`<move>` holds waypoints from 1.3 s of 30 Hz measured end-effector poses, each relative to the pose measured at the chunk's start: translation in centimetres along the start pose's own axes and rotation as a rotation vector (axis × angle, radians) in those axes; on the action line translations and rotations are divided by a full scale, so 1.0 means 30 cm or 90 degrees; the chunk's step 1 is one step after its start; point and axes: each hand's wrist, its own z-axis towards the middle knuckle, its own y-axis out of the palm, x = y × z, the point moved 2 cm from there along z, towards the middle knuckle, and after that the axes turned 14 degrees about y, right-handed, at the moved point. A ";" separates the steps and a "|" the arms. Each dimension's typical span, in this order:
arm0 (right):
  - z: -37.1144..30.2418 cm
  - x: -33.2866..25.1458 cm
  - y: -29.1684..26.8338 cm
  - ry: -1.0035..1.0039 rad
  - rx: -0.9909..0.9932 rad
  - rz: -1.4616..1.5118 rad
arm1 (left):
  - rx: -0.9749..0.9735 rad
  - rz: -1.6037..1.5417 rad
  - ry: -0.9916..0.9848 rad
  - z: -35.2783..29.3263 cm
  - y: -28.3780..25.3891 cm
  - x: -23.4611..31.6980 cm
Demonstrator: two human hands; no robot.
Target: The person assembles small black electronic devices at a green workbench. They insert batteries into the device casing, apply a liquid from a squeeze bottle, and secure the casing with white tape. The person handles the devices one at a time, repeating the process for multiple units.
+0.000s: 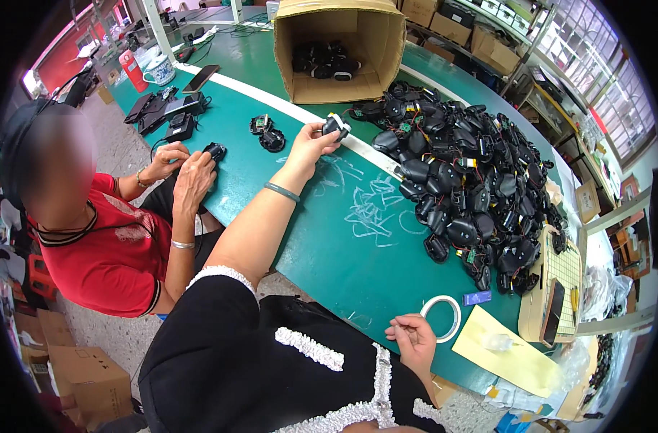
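Left hand (311, 143) grips a small black-and-white plastic part (335, 126).

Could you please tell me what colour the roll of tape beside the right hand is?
The roll of tape is white, seen in the head view, lying on the green table near the right hand.

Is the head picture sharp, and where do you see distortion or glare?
Head view: the left hand holding a small black part is sharp; the fisheye bends the green table edge and leaves dark corners; the windows are washed out; the co-worker's face is blurred.
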 end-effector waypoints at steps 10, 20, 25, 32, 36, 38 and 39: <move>0.000 -0.004 -0.002 -0.007 -0.004 -0.006 | -0.006 0.007 -0.011 0.009 -0.015 -0.007; 0.002 -0.005 0.000 -0.006 0.000 0.007 | -0.001 -0.002 -0.010 0.009 -0.018 -0.008; 0.003 -0.003 -0.003 -0.006 -0.006 0.007 | 0.005 0.007 -0.009 0.015 -0.023 -0.015; 0.001 -0.009 -0.003 -0.004 -0.003 -0.006 | 0.012 0.016 -0.017 0.024 -0.028 -0.024; -0.002 -0.003 -0.004 0.003 0.004 0.010 | 0.012 0.005 -0.018 0.015 -0.015 -0.015; -0.002 -0.006 -0.002 0.003 0.004 0.007 | -0.002 0.021 -0.018 0.014 -0.019 -0.015; -0.001 -0.007 -0.001 0.002 0.005 0.005 | -0.001 0.027 -0.018 0.015 -0.019 -0.016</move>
